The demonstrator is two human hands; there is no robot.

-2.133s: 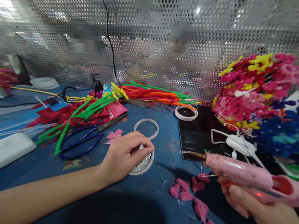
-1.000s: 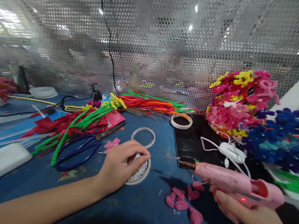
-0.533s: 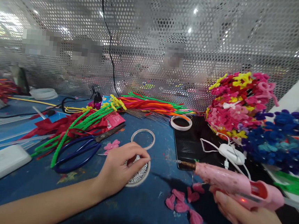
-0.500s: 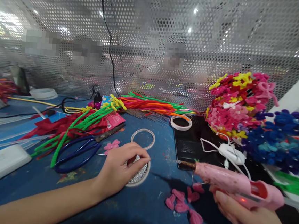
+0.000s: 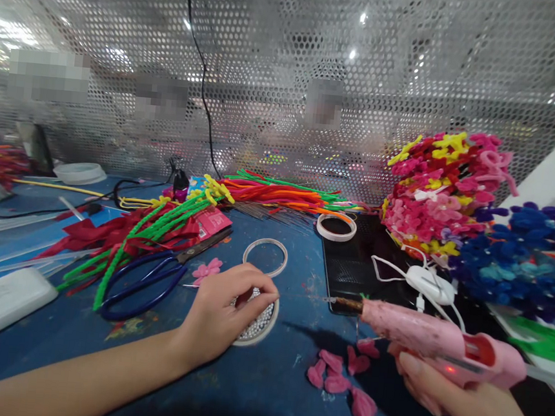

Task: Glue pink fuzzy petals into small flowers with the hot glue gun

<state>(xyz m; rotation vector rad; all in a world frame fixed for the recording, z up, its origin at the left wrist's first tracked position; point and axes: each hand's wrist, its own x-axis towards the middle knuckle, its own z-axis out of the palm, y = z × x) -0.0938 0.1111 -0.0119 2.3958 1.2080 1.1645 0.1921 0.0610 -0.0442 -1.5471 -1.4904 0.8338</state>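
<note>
**Left hand at the bead dish, right hand on the glue gun**

The left hand (image 5: pixel 222 316) rests over a round dish (image 5: pixel 258 320) of small white beads, fingers curled, thumb and forefinger pinched together at the dish's far rim. Whether a bead sits between the fingertips cannot be told. The dish lies on the blue table (image 5: pixel 252 387), just in front of an empty clear ring (image 5: pixel 266 257). A small pink flower (image 5: pixel 206 270) lies just left of the hand, and beyond it blue-handled scissors (image 5: pixel 147 279) lie with their blades pointing toward a red packet (image 5: pixel 212 222). Green stems (image 5: pixel 146 235) cross a heap of red ribbon (image 5: pixel 105 232).

The right hand (image 5: pixel 455 401) is closed around the grip of a pink glue gun (image 5: pixel 433 341), held level above the table with its nozzle pointing left, toward the dish but apart from it. A red light glows on the gun's body. Below the gun, pink petals (image 5: pixel 341 372) lie scattered on the table.

Behind the gun sits a black pad (image 5: pixel 354 266) bearing a white tape roll (image 5: pixel 337 226) and a white switch (image 5: pixel 431 284) with its cable. Further back lies a bundle of coloured pipe cleaners (image 5: pixel 283 192). At the right stand a pink and yellow bouquet (image 5: pixel 441 190) and a blue bouquet (image 5: pixel 520 258). A white box (image 5: pixel 0 300) lies at the left edge. Perforated metal screen (image 5: pixel 289 73) backs the table.
</note>
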